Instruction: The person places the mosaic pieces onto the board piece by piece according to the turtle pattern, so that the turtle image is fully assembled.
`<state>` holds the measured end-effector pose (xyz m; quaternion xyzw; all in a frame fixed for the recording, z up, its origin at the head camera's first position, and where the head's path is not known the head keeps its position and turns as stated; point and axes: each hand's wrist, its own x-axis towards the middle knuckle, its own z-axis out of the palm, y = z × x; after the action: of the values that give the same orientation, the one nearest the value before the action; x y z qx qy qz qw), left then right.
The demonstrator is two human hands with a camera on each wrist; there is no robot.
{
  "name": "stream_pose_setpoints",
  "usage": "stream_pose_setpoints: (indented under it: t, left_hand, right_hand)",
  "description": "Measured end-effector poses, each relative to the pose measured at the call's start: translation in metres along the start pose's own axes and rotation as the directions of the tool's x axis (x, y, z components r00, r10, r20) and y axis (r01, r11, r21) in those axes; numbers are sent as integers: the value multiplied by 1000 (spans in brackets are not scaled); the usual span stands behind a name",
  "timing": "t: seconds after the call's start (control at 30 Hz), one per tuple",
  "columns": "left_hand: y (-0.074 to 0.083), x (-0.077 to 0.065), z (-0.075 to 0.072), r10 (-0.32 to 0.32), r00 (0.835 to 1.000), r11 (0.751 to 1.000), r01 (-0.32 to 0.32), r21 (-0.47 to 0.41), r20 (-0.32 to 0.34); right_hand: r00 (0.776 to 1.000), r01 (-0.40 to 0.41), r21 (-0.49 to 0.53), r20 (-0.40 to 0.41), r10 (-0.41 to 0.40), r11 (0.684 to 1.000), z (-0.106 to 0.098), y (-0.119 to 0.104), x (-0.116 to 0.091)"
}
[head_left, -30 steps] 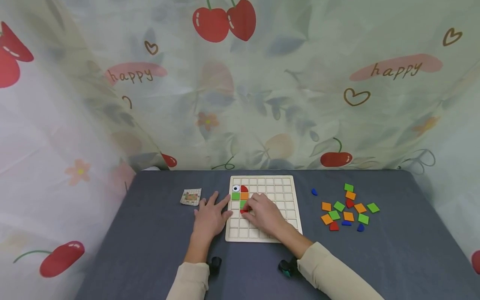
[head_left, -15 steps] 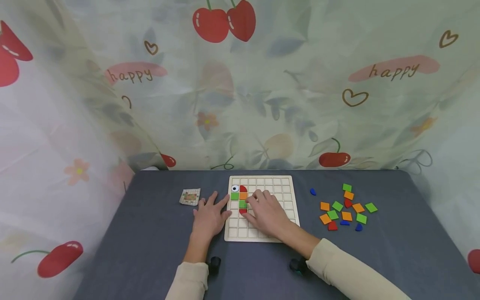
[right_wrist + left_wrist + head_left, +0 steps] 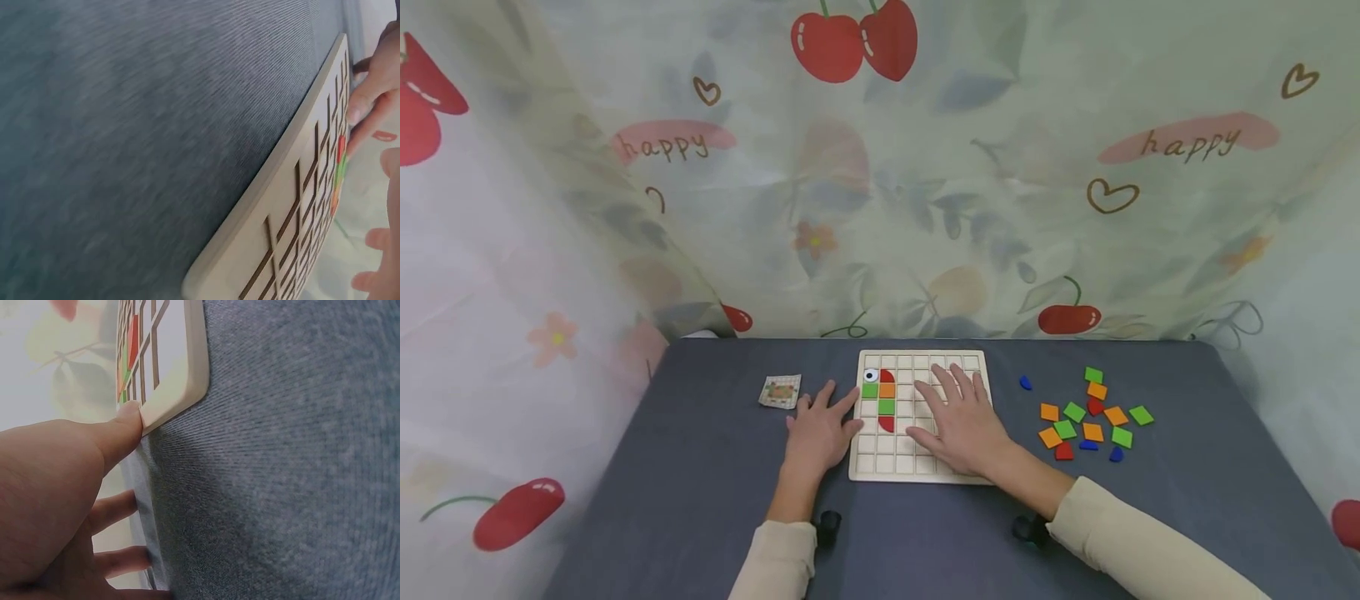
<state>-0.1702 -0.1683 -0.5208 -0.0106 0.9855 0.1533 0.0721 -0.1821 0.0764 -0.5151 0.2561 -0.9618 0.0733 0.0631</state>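
A pale wooden grid board [image 3: 880, 467] lies on the dark cloth. Its upper left cells hold a white eye piece [image 3: 871, 376], a rounded red piece [image 3: 887, 376], a green square [image 3: 869, 391], an orange square [image 3: 887, 390], another green square [image 3: 887, 407] and a lower red piece [image 3: 887, 423]. My left hand [image 3: 817, 433] rests at the board's left edge with fingers spread; in the left wrist view its thumb [image 3: 128, 419] touches the rim. Above the right half of the board, my right hand [image 3: 966, 425] has its fingers spread and holds nothing.
To the right lie several loose green, orange, red and blue pieces [image 3: 1093, 432], with one blue piece [image 3: 1026, 382] apart from them. A small picture card [image 3: 780, 391] is left of the board. A printed curtain [image 3: 925, 250] hangs behind the table.
My right hand has let go at the column of pieces and moved right, its fingers spreading. The lower green and red pieces now show fully in their cells. My left hand has stayed put.
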Motion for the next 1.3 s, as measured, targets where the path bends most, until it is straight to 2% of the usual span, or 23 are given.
stream_pose_setpoints:
  t: [0.5, 0.87, 1.17, 1.3]
  left_hand:
    - [2, -2, -4, -2, 1000, 1000, 2, -8, -4]
    - [2, -2, -1, -13, 1000, 1000, 13, -16, -6]
    - [2, -1, 0, -13, 1000, 1000, 13, -7, -9]
    - [2, -1, -1, -11, 1000, 1000, 11, -10, -3]
  right_hand:
    - [994, -105, 4, 42, 104, 994, -4, 59, -35]
    - [993, -121, 44, 11, 121, 992, -4, 104, -55]
    - [992, -102, 73, -67, 107, 992, -9, 136, -66]
    - [990, -113, 95, -72, 120, 989, -12, 147, -74]
